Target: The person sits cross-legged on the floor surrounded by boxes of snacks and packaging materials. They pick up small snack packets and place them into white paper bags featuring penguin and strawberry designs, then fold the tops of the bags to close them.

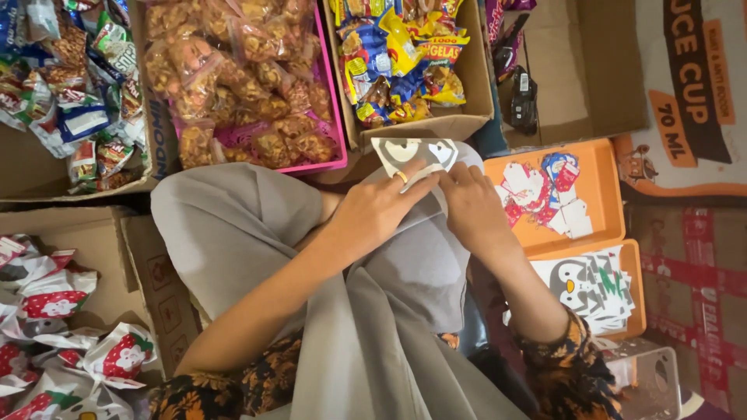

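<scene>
I see both hands meet on a paper cutout (414,153) with a penguin-like face, resting on the grey-clad knee (420,257). The left hand (375,211), a ring on one finger, presses its fingers flat on the cutout's lower edge; the right hand (472,206) pinches the cutout's right side with closed fingertips.

Just right of the cutout sits an orange tray (607,194) holding red, white and blue paper cutouts. Below that tray, a second orange tray (636,288) carries a stack of penguin prints. Directly above the cutout stands a cardboard box (476,85) filled with blue and yellow snack packets. Left of that box, a pink crate (333,117) holds clear bags of fried snacks. Far left of the cutout, another cardboard box (31,175) is heaped with mixed sachets. Down left of the knee, red and white gift bags (117,358) lie in a pile beside a flattened carton (148,272).
</scene>
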